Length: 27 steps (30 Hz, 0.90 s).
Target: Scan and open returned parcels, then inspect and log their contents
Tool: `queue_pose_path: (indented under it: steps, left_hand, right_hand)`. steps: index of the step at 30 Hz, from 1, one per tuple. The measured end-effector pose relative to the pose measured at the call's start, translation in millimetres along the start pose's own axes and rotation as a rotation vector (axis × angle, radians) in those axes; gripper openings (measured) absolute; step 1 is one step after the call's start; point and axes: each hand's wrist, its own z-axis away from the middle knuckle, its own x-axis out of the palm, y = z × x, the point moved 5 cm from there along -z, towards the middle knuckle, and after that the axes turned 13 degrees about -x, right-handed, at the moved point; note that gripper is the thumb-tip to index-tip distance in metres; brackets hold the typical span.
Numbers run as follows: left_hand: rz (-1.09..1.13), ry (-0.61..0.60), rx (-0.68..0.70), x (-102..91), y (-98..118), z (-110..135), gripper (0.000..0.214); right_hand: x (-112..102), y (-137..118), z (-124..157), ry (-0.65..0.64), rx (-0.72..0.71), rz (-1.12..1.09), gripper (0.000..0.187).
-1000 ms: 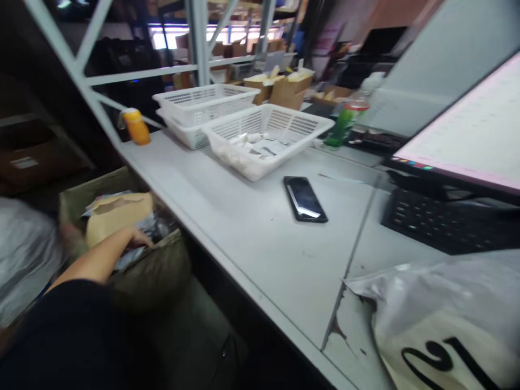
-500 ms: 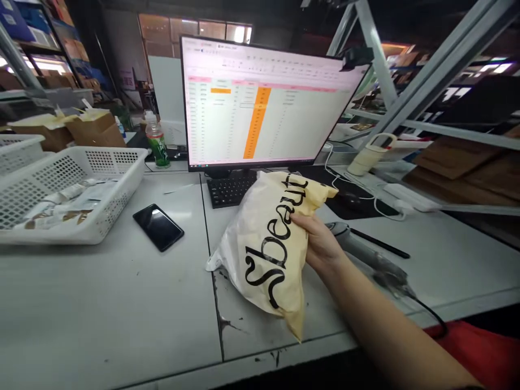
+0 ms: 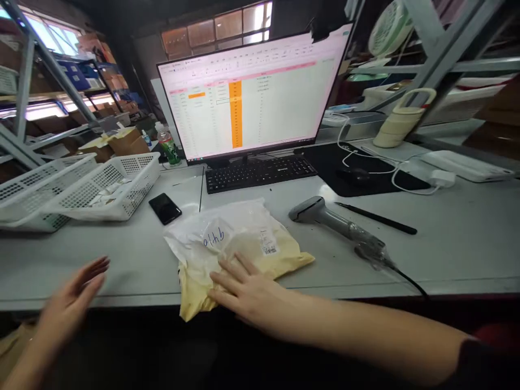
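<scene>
A white and pale yellow plastic mailing bag [image 3: 239, 225] lies on the desk, partly over its front edge. Handwritten digits and a barcode label [image 3: 268, 241] show on its upper face. My right hand [image 3: 247, 295] rests on the bag with fingers spread, pressing its near side. My left hand [image 3: 77, 295] hovers at the front edge, left of the bag, empty and a little blurred, its fingers apart from the thumb. Right of the bag lies a grey barcode scanner [image 3: 337, 222], its handle wrapped in clear plastic.
Behind the bag are a keyboard [image 3: 260, 173] and a monitor [image 3: 252, 103]. A phone [image 3: 164, 208] and a white basket [image 3: 105, 187] holding small packets are at left. A black stick [image 3: 377, 218], a mouse [image 3: 354, 175] and a white cable adapter [image 3: 442, 177] lie at right.
The bag has come down from the raised right hand onto the desk, its labelled face now up instead of the printed lettering. My left hand has entered at lower left.
</scene>
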Motion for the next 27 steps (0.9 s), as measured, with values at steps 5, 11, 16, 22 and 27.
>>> queue_pose_path:
  steps: [5, 11, 16, 22, 27]
  left_hand:
    - [-0.012, -0.012, 0.437, 66.4, 112.5, 54.3, 0.044]
    - [-0.263, -0.224, 0.817, 136.9, 221.8, 81.6, 0.055]
    - [-0.412, -0.313, 0.666, 184.3, 221.0, 55.0, 0.076]
    - [-0.415, -0.11, 0.561, 188.2, 225.9, 8.9, 0.062]
    - [-0.293, -0.247, 0.753, 208.3, 250.9, 6.9, 0.048]
  right_hand:
    - [27.8, -26.0, 48.8, 0.084, -0.061, 0.051, 0.042]
    - [40.8, -34.0, 70.6, 0.096, -0.09, 0.053, 0.039]
    - [14.3, -29.9, 82.9, 0.149, -0.131, -0.065, 0.028]
    - [-74.1, 83.4, 172.9, 0.471, 0.534, 0.21, 0.041]
    - [-64.4, 148.2, 222.6, 0.386, 0.974, -0.33, 0.083]
